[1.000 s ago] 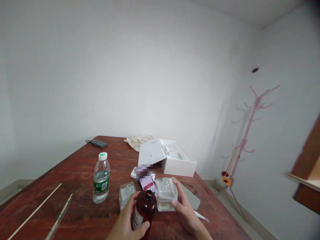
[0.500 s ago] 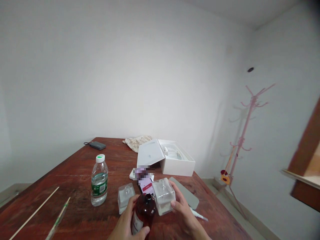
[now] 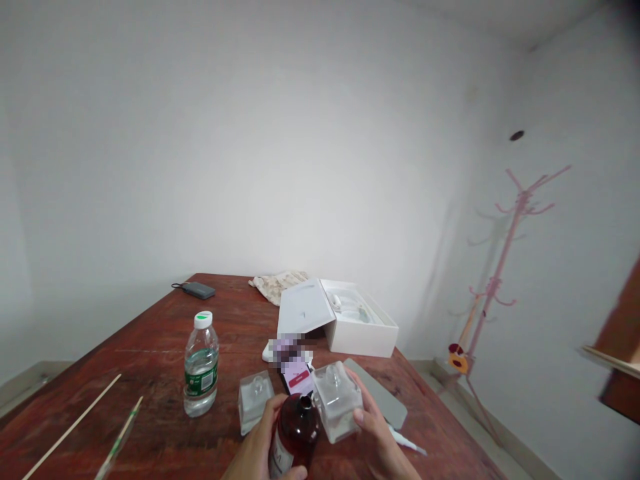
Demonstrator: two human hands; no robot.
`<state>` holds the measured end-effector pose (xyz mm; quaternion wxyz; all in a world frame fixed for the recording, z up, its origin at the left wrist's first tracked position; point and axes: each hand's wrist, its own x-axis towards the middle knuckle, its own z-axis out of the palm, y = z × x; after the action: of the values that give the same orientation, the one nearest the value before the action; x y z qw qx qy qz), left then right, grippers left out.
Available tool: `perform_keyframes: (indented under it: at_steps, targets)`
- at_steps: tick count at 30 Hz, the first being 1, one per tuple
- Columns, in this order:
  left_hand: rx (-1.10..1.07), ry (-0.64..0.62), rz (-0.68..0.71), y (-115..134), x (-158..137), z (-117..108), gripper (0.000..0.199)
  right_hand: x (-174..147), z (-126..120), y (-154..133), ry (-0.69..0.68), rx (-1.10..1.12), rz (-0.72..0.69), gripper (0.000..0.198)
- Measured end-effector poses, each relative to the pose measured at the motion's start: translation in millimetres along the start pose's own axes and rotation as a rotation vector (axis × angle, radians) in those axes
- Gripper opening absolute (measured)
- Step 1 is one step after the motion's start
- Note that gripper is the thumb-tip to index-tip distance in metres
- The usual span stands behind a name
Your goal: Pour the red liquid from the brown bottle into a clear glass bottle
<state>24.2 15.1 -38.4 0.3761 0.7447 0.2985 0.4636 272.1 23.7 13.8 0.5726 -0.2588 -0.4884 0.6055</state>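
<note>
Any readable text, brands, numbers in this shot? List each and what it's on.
"M": label of the brown bottle in the left hand; rest hidden or unreadable.
Water bottle, green label: print too small.
Phone screen: red-button text blurred.
White box, lid: faint mark, unreadable.

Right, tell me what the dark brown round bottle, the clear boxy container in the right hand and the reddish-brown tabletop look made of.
Dark brown round bottle: glossy, probably glass, given its bright highlights, though plastic is possible.
Clear boxy container: smooth plastic or glass, from its shiny see-through walls; either fits.
Reddish-brown tabletop: likely wood, faintly satiny, with dark streaky grain.
</note>
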Motion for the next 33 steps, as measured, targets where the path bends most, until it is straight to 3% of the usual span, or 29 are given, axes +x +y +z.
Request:
perform_keyframes:
  at_steps: [15, 26, 33]
  targets:
    - [0.115, -0.044, -0.043, 40.0, -5.5, -17.7, 0.075, 7.0, -9.7, 8.6, -0.113, -0.107, 0.001, 0.078]
    - [0.082, -0.018, -0.089, 43.5, -3.6, -20.0, 0.074, 6.9, 5.6, -1.5, -0.049, -0.109, -0.019, 0.068]
    - [0.043, 0.052, -0.063, 46.4, -1.4, -24.2, 0.085, 5.0, 4.3, -2.2, -0.011, -0.145, -0.043, 0.064]
